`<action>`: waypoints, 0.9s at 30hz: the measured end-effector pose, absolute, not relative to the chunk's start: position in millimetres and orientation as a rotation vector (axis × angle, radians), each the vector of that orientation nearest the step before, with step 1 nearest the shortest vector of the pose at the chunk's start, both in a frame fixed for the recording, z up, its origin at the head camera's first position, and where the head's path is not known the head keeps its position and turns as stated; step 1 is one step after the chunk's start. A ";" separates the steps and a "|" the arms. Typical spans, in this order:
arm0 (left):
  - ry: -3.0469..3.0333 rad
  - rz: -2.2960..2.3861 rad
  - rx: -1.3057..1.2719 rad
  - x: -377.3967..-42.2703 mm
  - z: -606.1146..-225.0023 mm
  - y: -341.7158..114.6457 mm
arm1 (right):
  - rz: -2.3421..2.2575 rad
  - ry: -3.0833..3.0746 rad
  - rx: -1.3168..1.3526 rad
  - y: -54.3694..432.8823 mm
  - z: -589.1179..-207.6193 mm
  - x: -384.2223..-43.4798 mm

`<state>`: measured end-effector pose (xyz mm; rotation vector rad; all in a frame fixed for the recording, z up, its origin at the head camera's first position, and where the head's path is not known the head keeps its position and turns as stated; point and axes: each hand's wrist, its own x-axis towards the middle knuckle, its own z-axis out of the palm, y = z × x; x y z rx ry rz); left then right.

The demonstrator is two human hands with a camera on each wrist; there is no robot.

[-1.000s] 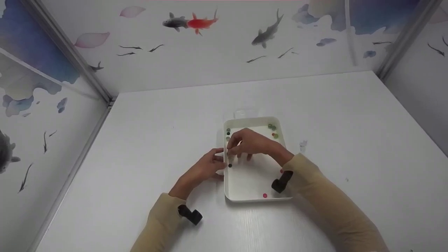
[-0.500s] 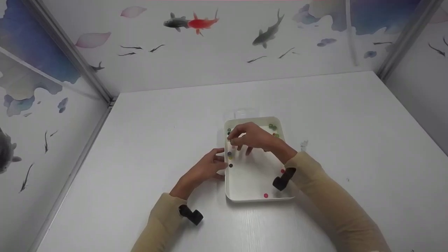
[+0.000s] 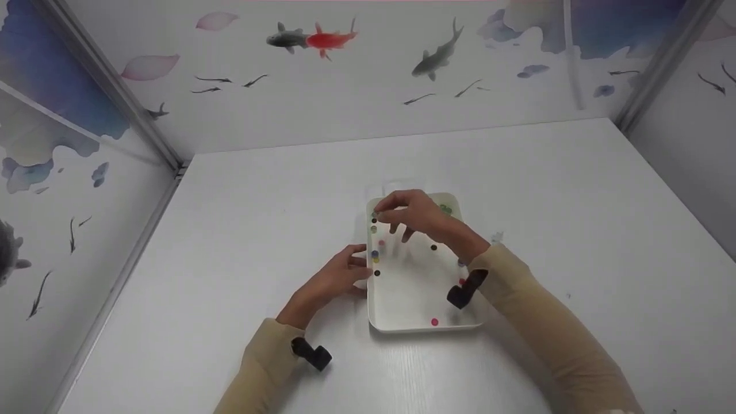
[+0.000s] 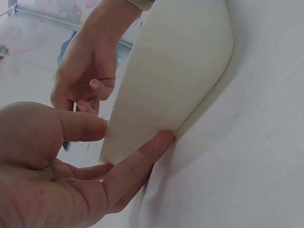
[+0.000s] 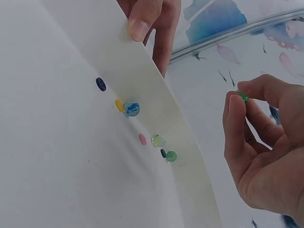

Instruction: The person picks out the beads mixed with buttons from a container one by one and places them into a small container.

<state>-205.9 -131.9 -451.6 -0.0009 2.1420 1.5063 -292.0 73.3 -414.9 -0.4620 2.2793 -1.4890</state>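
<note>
The right hand (image 5: 268, 164), closed to a narrow pinch, holds what seems a green marble (image 5: 243, 96); press evenly, with the left hand (image 3: 339, 273) gripping the white tray (image 3: 402, 302).

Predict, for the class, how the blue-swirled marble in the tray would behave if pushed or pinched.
The blue-swirled marble would probably roll at a light push, since it looks round. The tray wall beside it would likely stop it on that side. It could be slippery to pinch, because its surface looks smooth and glassy.
</note>
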 end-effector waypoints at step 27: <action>2.132 1.532 0.002 -205.6 -455.4 -133.3 | -1.755 2.425 -0.237 83.2 -406.4 -317.4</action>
